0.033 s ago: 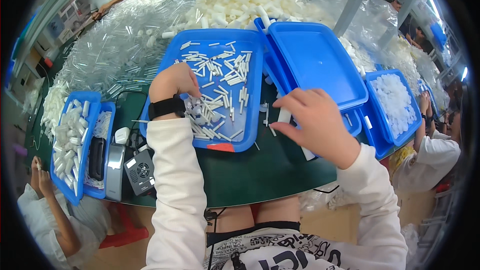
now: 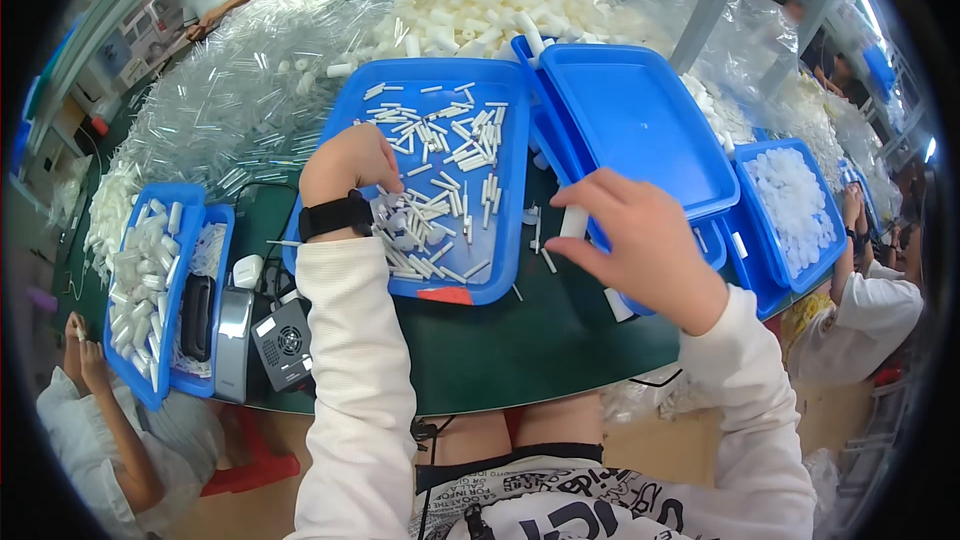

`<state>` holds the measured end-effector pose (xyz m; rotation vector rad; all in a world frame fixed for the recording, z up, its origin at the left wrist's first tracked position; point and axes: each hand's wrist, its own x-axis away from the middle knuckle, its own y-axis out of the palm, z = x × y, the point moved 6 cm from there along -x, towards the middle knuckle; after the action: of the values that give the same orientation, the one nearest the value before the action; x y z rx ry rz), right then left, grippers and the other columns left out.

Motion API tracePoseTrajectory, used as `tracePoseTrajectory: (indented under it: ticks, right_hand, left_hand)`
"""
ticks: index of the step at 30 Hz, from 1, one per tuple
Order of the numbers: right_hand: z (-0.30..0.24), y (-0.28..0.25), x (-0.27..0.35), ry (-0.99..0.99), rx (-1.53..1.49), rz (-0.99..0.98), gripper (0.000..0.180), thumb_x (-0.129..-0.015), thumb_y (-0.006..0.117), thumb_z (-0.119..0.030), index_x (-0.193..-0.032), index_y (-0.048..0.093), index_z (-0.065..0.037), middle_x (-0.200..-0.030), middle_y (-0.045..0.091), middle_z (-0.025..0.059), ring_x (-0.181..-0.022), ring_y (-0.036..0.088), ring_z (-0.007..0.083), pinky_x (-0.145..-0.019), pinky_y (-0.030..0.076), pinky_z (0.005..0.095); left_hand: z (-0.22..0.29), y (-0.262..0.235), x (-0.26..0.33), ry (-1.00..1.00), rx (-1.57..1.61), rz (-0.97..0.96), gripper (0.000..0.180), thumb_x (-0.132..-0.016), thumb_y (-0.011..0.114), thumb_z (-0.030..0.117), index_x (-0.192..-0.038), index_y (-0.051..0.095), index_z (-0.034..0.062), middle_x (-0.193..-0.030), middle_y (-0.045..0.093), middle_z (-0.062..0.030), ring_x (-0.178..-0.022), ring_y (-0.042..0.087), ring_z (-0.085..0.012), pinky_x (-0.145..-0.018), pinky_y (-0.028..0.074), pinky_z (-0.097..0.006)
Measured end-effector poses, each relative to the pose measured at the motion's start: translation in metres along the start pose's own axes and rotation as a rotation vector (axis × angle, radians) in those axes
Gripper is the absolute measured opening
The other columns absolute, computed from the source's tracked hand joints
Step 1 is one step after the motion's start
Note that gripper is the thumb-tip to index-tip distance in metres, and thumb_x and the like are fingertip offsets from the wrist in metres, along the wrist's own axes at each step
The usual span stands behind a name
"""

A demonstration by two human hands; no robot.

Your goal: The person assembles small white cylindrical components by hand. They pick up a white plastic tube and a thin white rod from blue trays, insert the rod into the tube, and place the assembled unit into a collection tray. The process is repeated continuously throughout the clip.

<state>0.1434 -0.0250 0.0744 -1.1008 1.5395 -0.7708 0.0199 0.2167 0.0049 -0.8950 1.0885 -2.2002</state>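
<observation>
Little has shifted, so the work stands much the same: left hand (image 2: 350, 160) (grip hidden, cannot tell) over white sticks (image 2: 404, 233) in the blue tray (image 2: 497, 252), right hand (image 2: 650, 250) wide

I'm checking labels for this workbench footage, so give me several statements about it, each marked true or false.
1. The left hand is over a large blue plastic tray scattered with short, thin white sticks. True.
2. A black wristband is worn on the right wrist. False: it is on the left wrist.
3. The right hand has its thumb and forefinger pressed together. False: they are apart.
4. An orange-red patch shows on the large tray's near edge. True.
5. The translucent white pieces fill a round red bowl. False: they are in a blue rectangular tray.
</observation>
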Motion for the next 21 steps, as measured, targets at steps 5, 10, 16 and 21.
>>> tracePoseTrajectory:
  ticks: [5,10,16,21]
  right_hand:
    - [0.010,-0.018,-0.023,0.055,-0.358,0.117,0.029,-0.069,0.070,-0.005,-0.096,0.059,-0.005,-0.089,0.056,0.0085,-0.064,0.057,0.0198,-0.059,0.047,0.0289]
    - [0.002,-0.032,-0.039,-0.027,-0.445,0.174,0.029,-0.069,0.071,-0.005,-0.096,0.059,-0.004,-0.092,0.056,0.0085,-0.066,0.058,0.0188,-0.057,0.048,0.0267]
    - [0.010,-0.057,-0.040,0.041,-0.500,0.310,0.036,-0.069,0.069,0.001,-0.103,0.057,-0.001,-0.099,0.058,0.0079,-0.077,0.061,0.0164,-0.070,0.050,0.0262]
    - [0.027,-0.062,-0.035,0.098,-0.782,0.242,0.039,-0.071,0.067,0.003,-0.107,0.053,0.002,-0.100,0.060,0.0099,-0.086,0.062,0.0156,-0.078,0.050,0.0282]
  left_hand:
    - [0.000,-0.003,0.011,-0.141,-0.020,0.006,0.025,-0.050,0.081,0.014,-0.070,0.069,0.0054,-0.068,0.064,-0.0072,-0.062,0.059,-0.0198,-0.056,0.044,-0.031]
    - [0.000,0.000,0.008,-0.123,-0.057,-0.029,0.026,-0.051,0.079,0.011,-0.076,0.071,0.0064,-0.071,0.066,-0.0082,-0.063,0.061,-0.0200,-0.057,0.045,-0.031]
    - [0.013,-0.035,0.026,0.034,0.021,0.289,0.022,-0.062,0.070,0.015,-0.080,0.070,0.0029,-0.069,0.062,-0.0082,-0.061,0.057,-0.0156,-0.057,0.045,-0.028]
    - [0.079,-0.065,0.088,0.388,0.257,0.532,0.014,-0.076,0.061,0.009,-0.085,0.060,-0.0014,-0.076,0.061,-0.0029,-0.062,0.052,-0.0090,-0.056,0.041,-0.022]
